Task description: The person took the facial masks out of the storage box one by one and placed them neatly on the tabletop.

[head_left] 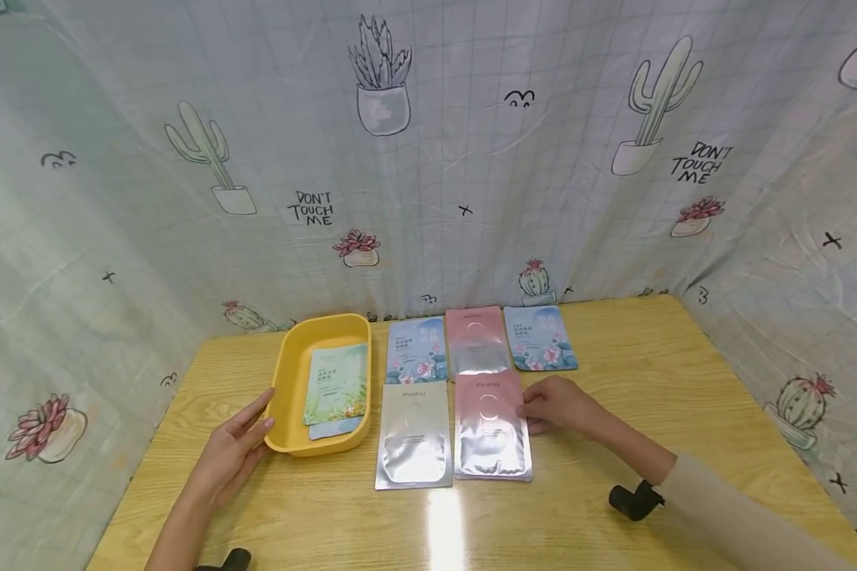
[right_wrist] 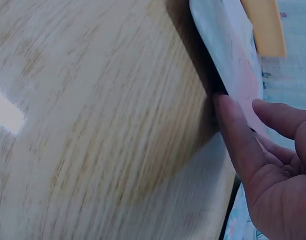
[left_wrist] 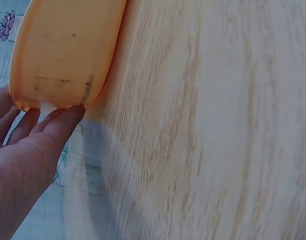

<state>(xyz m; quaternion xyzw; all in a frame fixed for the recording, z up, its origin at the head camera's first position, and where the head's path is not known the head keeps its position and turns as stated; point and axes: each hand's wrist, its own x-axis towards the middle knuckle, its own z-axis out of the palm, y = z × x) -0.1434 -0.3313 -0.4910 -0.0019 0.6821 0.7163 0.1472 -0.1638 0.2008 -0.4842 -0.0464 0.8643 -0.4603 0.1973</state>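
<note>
On wooden table [head_left: 314, 507], left fingers [left_wrist: 62, 125] parted against yellow bin [head_left: 321, 448], right fingers [right_wrist: 283, 117] narrowly parted, pinching pink sachet [head_left: 491, 428]

Before the pouches [head_left: 414, 436], the table [head_left: 357, 519] offers passage; leftward, the yellow tray [head_left: 321, 450] obstructs.

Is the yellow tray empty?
No, a green packet lies in the tray, partly over a blue one.

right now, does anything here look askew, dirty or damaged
One thing: the yellow bin has dark smudges on its outside, near the left hand. They stand out against otherwise plain plastic; dirt or scuffs, I can't tell. No spill shows on the table.
</note>
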